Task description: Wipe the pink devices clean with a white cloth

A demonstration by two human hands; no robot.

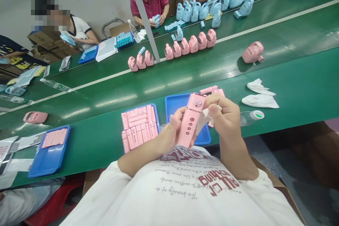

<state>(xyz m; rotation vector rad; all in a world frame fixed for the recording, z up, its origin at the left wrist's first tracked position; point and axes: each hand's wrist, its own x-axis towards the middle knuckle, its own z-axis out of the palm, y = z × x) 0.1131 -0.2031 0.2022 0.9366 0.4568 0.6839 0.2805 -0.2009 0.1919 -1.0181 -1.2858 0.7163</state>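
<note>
My left hand [172, 130] is closed around a pink rectangular device [191, 118] with a round badge near its top and a column of dark round marks below. My right hand [225, 113] pinches a white cloth or tissue [203, 118] beside the device's upper end. Beneath my hands is a blue tray [174, 100], with more pink pieces [209, 90] partly hidden behind my right hand. To the left, a second blue tray [156, 111] is filled with rows of similar pink devices [139, 127].
White tissues [261, 101] and a clear bottle [247, 117] lie at right. Pink rounded units [185, 46] line the belt; another [253, 52] sits on it. Across it, people handle blue units [194, 12] beside a slanted post [148, 24]. A blue tray [43, 164] lies far left.
</note>
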